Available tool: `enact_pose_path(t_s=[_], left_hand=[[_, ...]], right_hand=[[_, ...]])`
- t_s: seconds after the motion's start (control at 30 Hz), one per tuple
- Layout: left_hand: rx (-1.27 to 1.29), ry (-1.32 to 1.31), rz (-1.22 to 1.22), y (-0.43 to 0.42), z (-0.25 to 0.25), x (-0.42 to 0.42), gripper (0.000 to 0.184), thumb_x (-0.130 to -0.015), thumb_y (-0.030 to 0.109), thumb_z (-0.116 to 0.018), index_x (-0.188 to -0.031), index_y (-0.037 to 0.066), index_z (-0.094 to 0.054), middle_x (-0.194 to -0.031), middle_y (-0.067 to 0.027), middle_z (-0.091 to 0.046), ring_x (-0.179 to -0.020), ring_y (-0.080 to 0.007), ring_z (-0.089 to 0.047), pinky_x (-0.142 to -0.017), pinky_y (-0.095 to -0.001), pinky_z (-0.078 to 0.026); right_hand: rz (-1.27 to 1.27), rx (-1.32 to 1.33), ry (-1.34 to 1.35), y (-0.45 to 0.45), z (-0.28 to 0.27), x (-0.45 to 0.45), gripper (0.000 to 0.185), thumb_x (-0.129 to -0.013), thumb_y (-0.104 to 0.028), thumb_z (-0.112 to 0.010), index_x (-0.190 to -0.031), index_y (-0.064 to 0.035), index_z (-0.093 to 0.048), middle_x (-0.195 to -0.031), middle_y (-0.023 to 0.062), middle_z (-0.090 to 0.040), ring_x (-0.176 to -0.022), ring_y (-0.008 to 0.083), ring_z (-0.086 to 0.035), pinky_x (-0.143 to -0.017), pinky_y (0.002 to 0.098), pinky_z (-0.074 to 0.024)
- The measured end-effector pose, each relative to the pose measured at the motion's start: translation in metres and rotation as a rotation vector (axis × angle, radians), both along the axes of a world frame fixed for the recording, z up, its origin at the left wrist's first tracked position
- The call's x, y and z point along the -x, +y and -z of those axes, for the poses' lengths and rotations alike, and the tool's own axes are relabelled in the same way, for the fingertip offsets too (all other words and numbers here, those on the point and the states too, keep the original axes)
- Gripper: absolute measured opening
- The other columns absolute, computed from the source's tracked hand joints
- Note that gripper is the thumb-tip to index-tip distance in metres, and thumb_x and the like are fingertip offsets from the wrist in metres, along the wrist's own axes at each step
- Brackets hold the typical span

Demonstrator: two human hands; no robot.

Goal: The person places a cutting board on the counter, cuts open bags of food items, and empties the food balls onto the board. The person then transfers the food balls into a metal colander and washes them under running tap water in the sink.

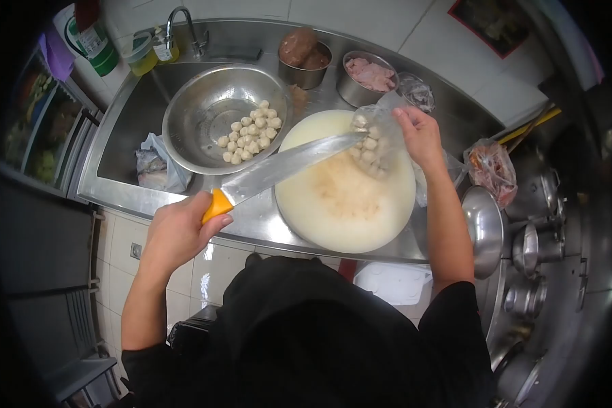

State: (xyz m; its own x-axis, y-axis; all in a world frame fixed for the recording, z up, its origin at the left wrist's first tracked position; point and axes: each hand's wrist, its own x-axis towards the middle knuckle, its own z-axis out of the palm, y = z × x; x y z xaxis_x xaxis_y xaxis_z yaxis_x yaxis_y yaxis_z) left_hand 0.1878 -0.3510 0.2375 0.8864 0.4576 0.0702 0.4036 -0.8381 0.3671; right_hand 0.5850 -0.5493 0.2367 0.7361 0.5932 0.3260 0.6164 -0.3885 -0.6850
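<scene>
My left hand (178, 228) is closed round the orange handle of a large knife (289, 166). Its long blade reaches right across the board, and the tip meets a clear plastic bag (388, 129) of pale meatballs (369, 144). My right hand (420, 134) pinches the bag's upper right edge. The bag lies on the far part of a round, pale cutting board (340, 228), whose middle is stained brown. Left of the board, a wide steel bowl (196, 122) holds many loose meatballs (253, 129). The blade partly covers the board's left side.
Behind the board stand a steel pot of brown minced meat (299, 47) and another of pale pink meat (369, 72). The sink (132, 129) and tap (187, 30) are at left, with a plastic-bagged item (162, 165). Steel bowls (484, 231) and a bag of reddish food (491, 170) are at right.
</scene>
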Motion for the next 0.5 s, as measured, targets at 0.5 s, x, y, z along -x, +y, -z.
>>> enact_pose_path(t_s=[0.5], left_hand=[[0.130,0.118,-0.092,0.050,0.039,-0.152,0.056,-0.094,0.057,-0.052,-0.114,0.006,-0.062,-0.102,-0.0212,-0.070,-0.091,-0.0389,-0.067,-0.077,-0.0471,-0.053]], right_hand=[[0.018,-0.045,-0.157,-0.027,-0.001,0.043,0.016,-0.092,-0.017,-0.067,-0.097,-0.0021,-0.071,-0.082,0.0116,-0.068,-0.069,0.0180,-0.062,-0.067,0.0296,-0.0491]])
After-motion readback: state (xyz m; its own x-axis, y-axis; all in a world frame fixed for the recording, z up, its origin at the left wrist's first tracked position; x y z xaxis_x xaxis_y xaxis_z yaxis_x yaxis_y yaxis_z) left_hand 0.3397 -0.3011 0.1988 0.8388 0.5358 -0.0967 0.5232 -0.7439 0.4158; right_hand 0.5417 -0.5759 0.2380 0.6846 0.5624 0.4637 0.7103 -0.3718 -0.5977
